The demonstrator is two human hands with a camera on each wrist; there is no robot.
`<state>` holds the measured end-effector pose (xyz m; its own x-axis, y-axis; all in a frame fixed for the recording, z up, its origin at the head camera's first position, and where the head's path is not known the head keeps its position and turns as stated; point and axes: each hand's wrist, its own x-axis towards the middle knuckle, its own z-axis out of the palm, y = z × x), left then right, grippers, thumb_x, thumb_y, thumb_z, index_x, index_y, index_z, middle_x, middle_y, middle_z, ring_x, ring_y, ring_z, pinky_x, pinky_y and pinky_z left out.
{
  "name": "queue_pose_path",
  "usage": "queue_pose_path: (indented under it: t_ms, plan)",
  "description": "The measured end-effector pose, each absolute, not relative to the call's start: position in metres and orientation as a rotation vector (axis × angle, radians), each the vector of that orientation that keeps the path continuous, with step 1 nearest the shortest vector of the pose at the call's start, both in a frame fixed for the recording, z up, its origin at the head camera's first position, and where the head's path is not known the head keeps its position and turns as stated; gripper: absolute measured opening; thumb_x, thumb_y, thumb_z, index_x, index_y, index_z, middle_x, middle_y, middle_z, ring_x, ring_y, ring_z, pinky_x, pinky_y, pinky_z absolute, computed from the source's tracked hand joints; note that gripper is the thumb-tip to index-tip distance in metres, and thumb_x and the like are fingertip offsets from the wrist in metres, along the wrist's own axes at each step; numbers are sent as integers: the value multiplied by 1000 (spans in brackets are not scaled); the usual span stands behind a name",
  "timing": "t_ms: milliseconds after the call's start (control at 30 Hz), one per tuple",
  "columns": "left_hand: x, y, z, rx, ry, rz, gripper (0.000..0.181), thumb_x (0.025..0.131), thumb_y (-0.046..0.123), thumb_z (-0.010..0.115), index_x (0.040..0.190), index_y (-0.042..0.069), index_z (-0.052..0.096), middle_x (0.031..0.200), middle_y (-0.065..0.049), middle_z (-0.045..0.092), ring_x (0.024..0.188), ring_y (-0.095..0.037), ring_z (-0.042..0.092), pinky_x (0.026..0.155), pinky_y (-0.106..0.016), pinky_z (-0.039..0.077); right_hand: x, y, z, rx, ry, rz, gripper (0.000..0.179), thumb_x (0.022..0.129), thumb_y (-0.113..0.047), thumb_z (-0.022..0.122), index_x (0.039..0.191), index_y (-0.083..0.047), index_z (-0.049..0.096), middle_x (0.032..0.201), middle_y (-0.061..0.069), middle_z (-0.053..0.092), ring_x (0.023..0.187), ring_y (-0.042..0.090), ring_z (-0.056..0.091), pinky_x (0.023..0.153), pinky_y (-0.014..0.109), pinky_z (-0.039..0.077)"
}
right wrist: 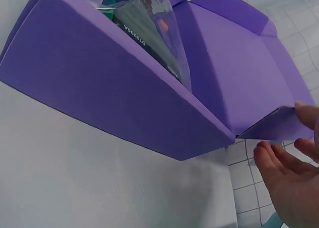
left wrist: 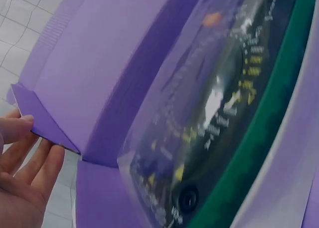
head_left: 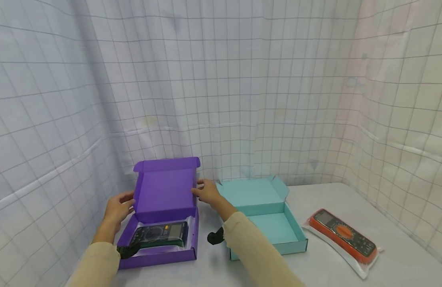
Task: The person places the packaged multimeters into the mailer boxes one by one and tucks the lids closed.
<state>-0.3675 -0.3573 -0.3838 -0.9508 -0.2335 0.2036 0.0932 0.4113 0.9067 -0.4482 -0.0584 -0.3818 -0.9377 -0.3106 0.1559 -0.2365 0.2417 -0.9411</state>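
A purple cardboard box (head_left: 160,260) stands on the left with its lid (head_left: 167,190) raised. Inside lies a dark multimeter with a green edge (head_left: 160,235), wrapped in clear plastic. At the lid's left side, my left hand (head_left: 114,208) pinches a side flap (left wrist: 46,119), thumb on its inner face and fingers behind. On the opposite side my right hand (head_left: 209,193) holds the other side flap (right wrist: 269,124) by its edge, the thumb above and the fingers below. Part of the right hand is cut off in its wrist view.
An opened light-teal box (head_left: 274,227) stands right of the purple one, behind my right forearm. Farther right lies an orange multimeter (head_left: 344,235) in a plastic bag on the white table (head_left: 213,275). Grid-patterned white curtains (head_left: 224,99) enclose the table at the back and sides.
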Motion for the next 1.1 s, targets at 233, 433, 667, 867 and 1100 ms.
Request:
queue_pose_path:
  t_ms: [233,433,667,867,1100]
  plan:
    - [-359,-365,-385,-45,-2342,-1532,42,95,3,49,135,-8,39,128,-29,44,105,-25,57,81,-30,50,-449,-55,-378,-583,2384,-1739,57,90,-23,63,136,2,42,111,15,61,91,22,63,76,34,52]
    - [-355,-368,-386,-77,-2372,-1518,41,93,1,52,132,-7,41,127,-29,44,103,-29,58,81,-29,50,-446,-53,-376,-643,2366,-1710,54,88,-18,65,134,0,45,109,12,62,91,22,63,76,34,53]
    - [-348,-373,-386,-163,-2414,-1531,53,93,3,53,141,-4,30,130,-28,40,111,-39,50,83,-28,49,-442,-51,-375,-707,2491,-1602,56,86,-22,68,135,-6,46,109,8,63,89,16,63,76,34,52]
    - [-342,-379,-387,-231,-2440,-1550,57,93,2,55,142,-4,28,131,-27,39,116,-38,47,83,-24,49,-437,-47,-375,-825,2573,-1533,57,83,-23,71,132,-9,47,108,5,64,92,14,62,77,33,51]
    - [-341,-380,-389,-313,-2373,-1588,47,91,2,58,130,-11,36,131,-31,38,104,-15,57,83,-23,49,-432,-42,-375,-931,2584,-1480,54,81,-21,74,126,-13,47,110,3,63,93,10,62,75,27,52]
